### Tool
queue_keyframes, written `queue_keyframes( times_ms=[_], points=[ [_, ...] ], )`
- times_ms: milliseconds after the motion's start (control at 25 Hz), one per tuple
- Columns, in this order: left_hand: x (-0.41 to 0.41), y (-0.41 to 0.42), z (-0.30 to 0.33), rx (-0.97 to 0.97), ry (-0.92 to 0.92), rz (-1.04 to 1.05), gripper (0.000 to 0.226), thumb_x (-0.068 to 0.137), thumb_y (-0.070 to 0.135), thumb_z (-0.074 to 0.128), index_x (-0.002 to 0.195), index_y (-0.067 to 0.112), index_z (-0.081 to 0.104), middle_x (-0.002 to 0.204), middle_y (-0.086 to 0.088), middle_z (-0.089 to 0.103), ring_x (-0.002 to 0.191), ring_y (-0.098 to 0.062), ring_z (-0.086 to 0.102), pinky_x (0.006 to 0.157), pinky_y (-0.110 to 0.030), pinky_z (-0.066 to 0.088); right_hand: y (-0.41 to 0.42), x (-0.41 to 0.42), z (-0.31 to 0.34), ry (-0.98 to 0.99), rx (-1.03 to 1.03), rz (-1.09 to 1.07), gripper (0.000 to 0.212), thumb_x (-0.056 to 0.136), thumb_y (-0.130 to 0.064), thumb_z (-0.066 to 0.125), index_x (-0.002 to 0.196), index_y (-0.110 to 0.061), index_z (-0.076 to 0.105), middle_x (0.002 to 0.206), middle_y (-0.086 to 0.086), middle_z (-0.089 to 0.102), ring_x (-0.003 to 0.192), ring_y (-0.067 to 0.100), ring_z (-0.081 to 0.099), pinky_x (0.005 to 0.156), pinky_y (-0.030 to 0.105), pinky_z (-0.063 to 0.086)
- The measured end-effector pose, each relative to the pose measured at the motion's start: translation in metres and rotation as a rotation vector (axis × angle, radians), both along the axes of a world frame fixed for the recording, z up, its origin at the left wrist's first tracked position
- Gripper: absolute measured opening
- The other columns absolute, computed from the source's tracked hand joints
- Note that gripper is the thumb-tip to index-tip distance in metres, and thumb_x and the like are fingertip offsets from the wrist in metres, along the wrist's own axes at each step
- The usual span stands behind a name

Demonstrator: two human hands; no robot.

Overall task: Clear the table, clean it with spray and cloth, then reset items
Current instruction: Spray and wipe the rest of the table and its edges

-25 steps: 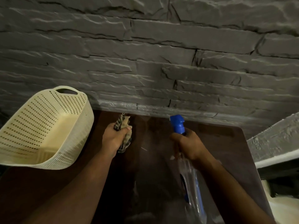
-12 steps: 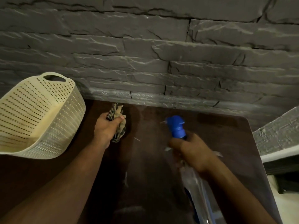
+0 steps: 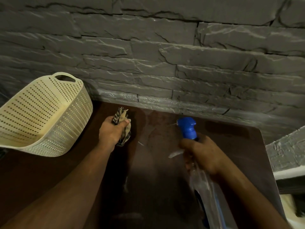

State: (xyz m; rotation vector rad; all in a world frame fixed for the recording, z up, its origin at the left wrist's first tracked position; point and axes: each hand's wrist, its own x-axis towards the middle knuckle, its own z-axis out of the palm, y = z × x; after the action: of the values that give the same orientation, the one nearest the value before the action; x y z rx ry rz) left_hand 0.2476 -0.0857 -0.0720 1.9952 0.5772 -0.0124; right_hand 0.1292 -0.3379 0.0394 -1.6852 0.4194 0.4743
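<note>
The left hand (image 3: 112, 132) stays clenched on the cloth (image 3: 123, 121) at the desk's (image 3: 231, 146) far edge; the right hand (image 3: 203, 154), wrapped round the spray bottle (image 3: 188, 127), has dropped slightly, nozzle angled toward the desk. Spraying seems underway; wiping follows.

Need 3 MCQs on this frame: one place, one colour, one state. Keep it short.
1. Where is the basket?
A. table's left side
B. table's right side
C. on the floor

2. What colour is the spray bottle head?
A. red
B. blue
C. white

3. What does the left hand hold?
A. nothing
B. a sponge
C. a bunched cloth

Answers:
1 A, it stands left of both hands on the table.
2 B, the nozzle above the right hand is blue.
3 C, fingers close round the cloth.
</note>
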Motion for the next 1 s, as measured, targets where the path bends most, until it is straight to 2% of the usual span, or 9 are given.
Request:
queue_keyframes(
  times_ms=[200,320,440,520,600,720,760,920,1000],
  points=[
    [0.043,-0.011,0.008,0.269,0.021,-0.104,0.040,0.083,0.044,0.068,0.110,0.016,0.063,0.099,-0.004,0.065,0.087,-0.019,0.057,0.070,-0.030,0.041,0.015,0.042,0.002,-0.022,0.179,0.093,0.016,0.087,-0.018,0.063,0.098,-0.011,0.054,0.062,0.009,0.056,0.051,0.021,0.053,0.053,0.035,0.048],
    [0.068,-0.012,0.000,0.452,0.078,-0.171,0.051,0.084,0.051,0.064,0.118,0.014,0.061,0.113,-0.011,0.063,0.099,-0.027,0.059,0.070,-0.032,0.039,0.018,0.063,-0.001,-0.024,0.116,0.126,0.019,0.086,-0.022,0.064,0.099,-0.011,0.055,0.065,0.007,0.059,0.053,0.020,0.056,0.056,0.033,0.051],
    [0.081,-0.018,-0.014,0.534,0.119,-0.191,0.060,0.083,0.055,0.061,0.123,0.010,0.057,0.119,-0.017,0.057,0.105,-0.034,0.057,0.075,-0.034,0.042,0.008,0.061,-0.001,-0.067,0.087,0.106,0.022,0.088,-0.021,0.062,0.103,-0.007,0.055,0.063,0.008,0.058,0.051,0.019,0.056,0.050,0.027,0.052],
    [0.080,-0.038,-0.018,0.579,0.084,-0.145,0.062,0.085,0.053,0.060,0.124,0.005,0.052,0.122,-0.019,0.054,0.110,-0.036,0.053,0.085,-0.039,0.044,0.001,0.052,0.002,-0.093,0.092,0.061,0.019,0.087,-0.015,0.059,0.099,0.000,0.054,0.060,0.012,0.056,0.049,0.021,0.054,0.047,0.028,0.051],
    [0.070,-0.063,-0.023,0.656,-0.008,-0.167,0.056,0.087,0.051,0.057,0.122,0.007,0.051,0.121,-0.017,0.053,0.109,-0.033,0.050,0.089,-0.039,0.042,0.001,0.049,0.003,-0.111,0.116,0.045,0.015,0.086,-0.010,0.056,0.095,0.002,0.054,0.059,0.016,0.054,0.048,0.026,0.053,0.049,0.033,0.052],
    [0.038,-0.082,-0.032,0.797,-0.150,-0.423,0.044,0.090,0.050,0.052,0.122,0.020,0.058,0.119,-0.010,0.050,0.103,-0.027,0.045,0.084,-0.036,0.042,0.005,0.049,0.004,-0.108,0.154,0.036,0.015,0.085,-0.008,0.056,0.097,0.001,0.055,0.061,0.015,0.056,0.052,0.028,0.053,0.053,0.038,0.050],
    [0.037,-0.074,-0.032,0.818,-0.139,-0.429,0.042,0.090,0.050,0.052,0.120,0.021,0.060,0.118,-0.009,0.049,0.103,-0.027,0.046,0.083,-0.036,0.042,0.006,0.048,0.006,-0.096,0.176,0.031,0.016,0.085,-0.008,0.056,0.099,0.000,0.055,0.062,0.015,0.056,0.053,0.029,0.053,0.053,0.038,0.049],
    [0.076,-0.066,-0.021,0.738,0.086,-0.148,0.036,0.094,0.041,0.052,0.110,0.011,0.063,0.113,-0.012,0.055,0.100,-0.027,0.054,0.077,-0.034,0.043,0.002,0.046,0.004,-0.068,0.187,0.015,0.016,0.085,-0.008,0.057,0.099,-0.002,0.054,0.066,0.016,0.054,0.055,0.028,0.051,0.050,0.033,0.049],
    [0.072,-0.098,-0.017,0.711,0.049,-0.241,0.036,0.096,0.041,0.048,0.104,0.011,0.065,0.109,-0.010,0.057,0.096,-0.025,0.057,0.073,-0.033,0.045,-0.001,0.047,0.002,-0.106,0.152,0.003,0.012,0.083,-0.010,0.057,0.093,-0.003,0.055,0.064,0.013,0.054,0.054,0.024,0.052,0.049,0.030,0.050]
  ],
)
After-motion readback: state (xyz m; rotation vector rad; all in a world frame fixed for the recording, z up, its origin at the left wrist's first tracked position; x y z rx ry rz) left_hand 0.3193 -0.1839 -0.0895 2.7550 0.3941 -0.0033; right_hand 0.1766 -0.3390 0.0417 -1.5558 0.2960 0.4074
